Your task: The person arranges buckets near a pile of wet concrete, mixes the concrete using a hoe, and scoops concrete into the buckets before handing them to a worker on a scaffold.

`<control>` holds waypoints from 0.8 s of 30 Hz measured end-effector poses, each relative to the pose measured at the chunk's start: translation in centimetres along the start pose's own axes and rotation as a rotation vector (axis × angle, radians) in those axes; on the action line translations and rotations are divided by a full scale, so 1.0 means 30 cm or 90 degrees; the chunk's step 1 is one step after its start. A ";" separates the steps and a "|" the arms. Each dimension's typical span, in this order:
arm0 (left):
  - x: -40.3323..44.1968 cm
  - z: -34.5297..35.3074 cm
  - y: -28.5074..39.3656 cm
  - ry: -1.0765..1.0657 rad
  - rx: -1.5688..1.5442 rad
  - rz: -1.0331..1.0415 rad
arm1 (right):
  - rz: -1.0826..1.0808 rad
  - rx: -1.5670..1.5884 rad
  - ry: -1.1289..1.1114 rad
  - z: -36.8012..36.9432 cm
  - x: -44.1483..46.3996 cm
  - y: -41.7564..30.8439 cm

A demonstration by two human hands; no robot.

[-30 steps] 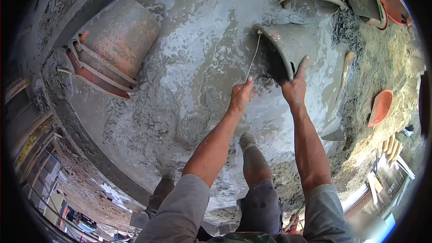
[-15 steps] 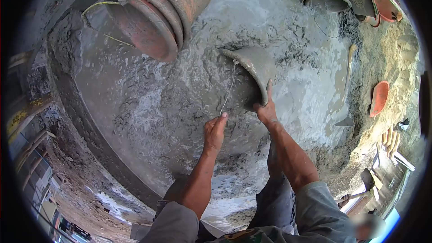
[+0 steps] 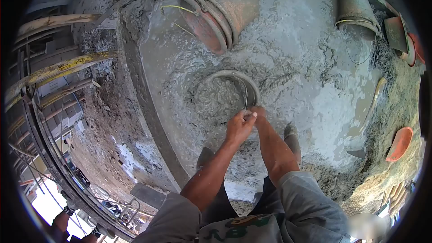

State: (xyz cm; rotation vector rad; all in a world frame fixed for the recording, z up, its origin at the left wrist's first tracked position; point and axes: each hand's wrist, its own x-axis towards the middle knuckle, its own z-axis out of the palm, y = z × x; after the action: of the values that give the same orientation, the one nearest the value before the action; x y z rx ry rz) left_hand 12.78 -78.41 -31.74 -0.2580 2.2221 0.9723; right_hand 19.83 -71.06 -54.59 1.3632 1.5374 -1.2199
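Note:
A mortar-coated bucket [image 3: 253, 86] lies sunk in the wet grey mortar [image 3: 292, 81], its mouth turned towards the left and mortar inside it. My left hand [image 3: 240, 127] is closed on the bucket's thin wire handle, drawn up near the rim. Right beside it, my right hand [image 3: 258, 113] grips the near edge of the rim; its fingers are partly hidden. The two hands are close together, almost touching.
Stacked buckets [image 3: 245, 11] lie on their side at the back. Another bucket [image 3: 357, 11] rests at the back right. A hoe [image 3: 373, 101] and an orange bucket piece [image 3: 399, 144] are to the right. A low curb [image 3: 146, 94] borders the left. Another person's feet [image 3: 101, 230] show lower left.
The bucket has tipped further down into the mortar, its mouth now holding some. My left hand has moved in beside my right hand. The view has shifted left.

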 end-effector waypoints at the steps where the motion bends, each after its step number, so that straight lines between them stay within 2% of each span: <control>1: 0.019 0.000 -0.037 -0.029 -0.022 -0.027 | -0.043 -0.117 0.088 0.019 0.023 0.015; 2: 0.026 -0.011 -0.083 -0.005 -0.007 -0.059 | -0.084 -0.148 0.090 -0.068 -0.118 -0.068; 5: 0.016 -0.013 -0.354 0.069 -0.026 -0.080 | -0.170 0.088 -0.096 -0.251 -0.112 0.036; 7: 0.003 -0.054 -0.409 0.051 -0.077 -0.118 | -0.193 -0.011 -0.039 -0.436 -0.170 0.118; 8: 0.021 -0.085 -0.391 0.028 -0.116 -0.132 | -0.178 -0.196 0.018 -0.564 -0.322 0.063; 10: 0.035 -0.109 -0.355 0.012 -0.172 -0.159 | -0.230 -0.371 0.111 -0.751 -0.418 0.172; 11: 0.077 -0.101 -0.327 0.024 -0.192 -0.162 | -0.243 -0.398 0.172 -0.837 -0.438 0.265; 14: 0.045 -0.171 -0.160 0.103 -0.293 -0.206 | -0.160 -0.418 0.276 -1.037 -0.674 0.357; 15: 0.012 -0.225 -0.090 0.136 -0.330 -0.226 | -0.106 -0.313 0.263 -1.093 -0.666 0.439; 18: -0.231 -0.539 0.057 0.028 -0.489 -0.235 | -0.125 -0.137 0.251 -1.146 -0.944 0.434; 21: -0.535 -0.917 0.255 0.023 -0.556 -0.145 | -0.097 -0.011 0.213 -1.149 -1.093 0.352; 24: -0.883 -1.300 0.395 0.035 -0.608 -0.078 | -0.051 0.112 0.117 -1.148 -1.124 0.235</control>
State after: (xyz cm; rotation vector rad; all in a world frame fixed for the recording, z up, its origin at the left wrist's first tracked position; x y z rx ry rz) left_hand 7.38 -100.06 11.44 -0.8297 1.5969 1.9013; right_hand 34.63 -47.83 -14.42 1.5781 1.6564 -1.3355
